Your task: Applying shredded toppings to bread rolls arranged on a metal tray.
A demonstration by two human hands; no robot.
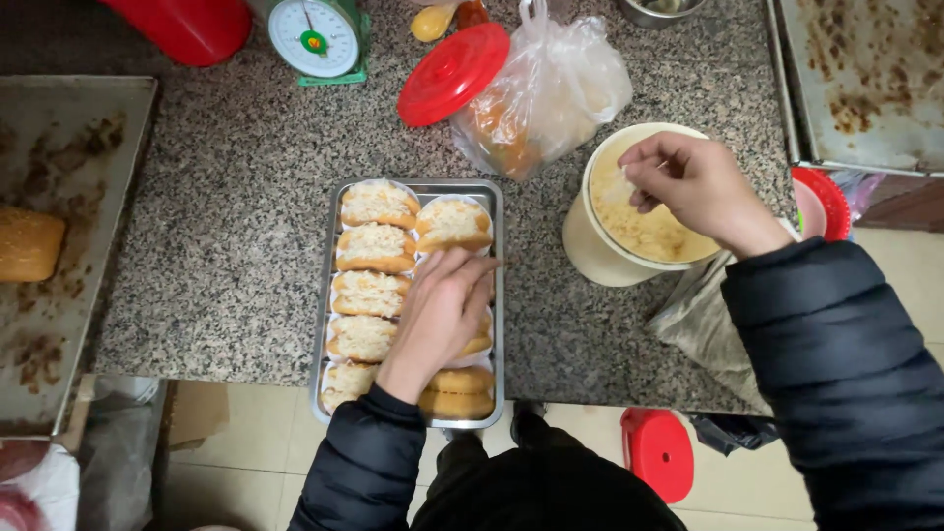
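Nearest the camera, a metal tray point(498, 295) overhangs the edge of a speckled granite counter point(226, 236), holding two columns of golden buns point(372, 248) in white paper liners, most topped with pale crumbs. The left hand point(440, 315) lies flat over the right-hand column, fingers close together and bent down onto a bun; whether it grips one cannot be told. At the hand's 6 o'clock, two untopped buns point(458, 391) fill the tray's near end.

At 3 o'clock from the tray stands a cream tub point(588, 251) holding yellowish crumbs point(654, 231). The right hand point(696, 185) dips over its rim, fingertips pinched narrow on a bit of crumb. A grey cloth point(698, 324) lies beside the tub at its 5 o'clock.

Farther back, at the tray's 12 o'clock, a clear plastic bag point(551, 93) holds orange food, a red lid point(453, 74) leaning against it. A green-trimmed scale point(317, 37) sits at 11 o'clock. Stained baking sheets point(74, 128) flank the counter, the left one bearing a single loaf point(28, 244).
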